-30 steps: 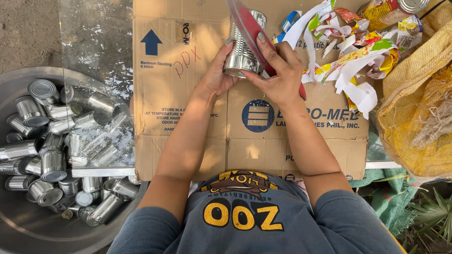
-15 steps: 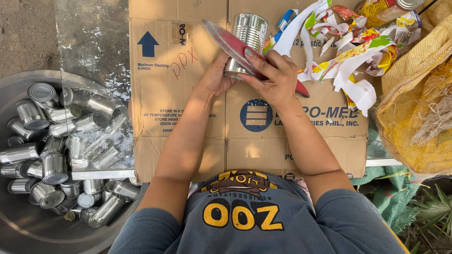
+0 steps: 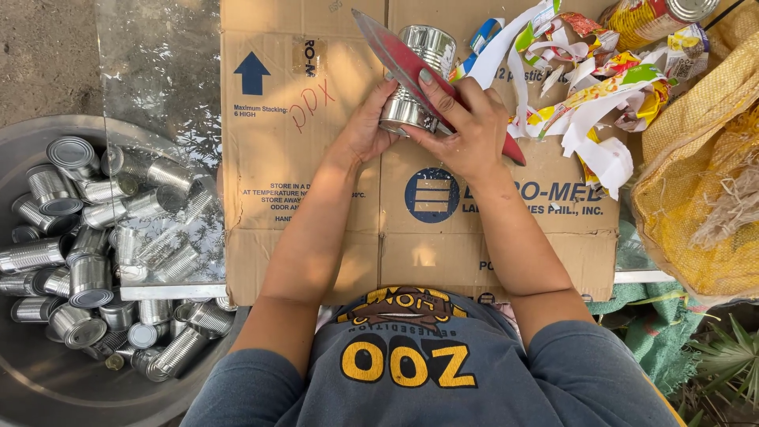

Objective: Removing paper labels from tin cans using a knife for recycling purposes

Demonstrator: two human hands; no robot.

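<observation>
Cardboard (image 3: 316,198), a flattened brown box, covers the work surface in the middle. Left of it sits a wide metal basin (image 3: 47,379) heaped with bare silver tins. A yellow woven sack (image 3: 696,198) lies at the right, with a pile of torn paper labels (image 3: 585,103) at the far right. Over the far part of the cardboard, the left hand (image 3: 368,126) wraps a shiny unlabelled tin can (image 3: 415,75), fingers closed around its side. The right hand (image 3: 466,130) grips a red-handled knife (image 3: 399,55), its blade lying against the can.
</observation>
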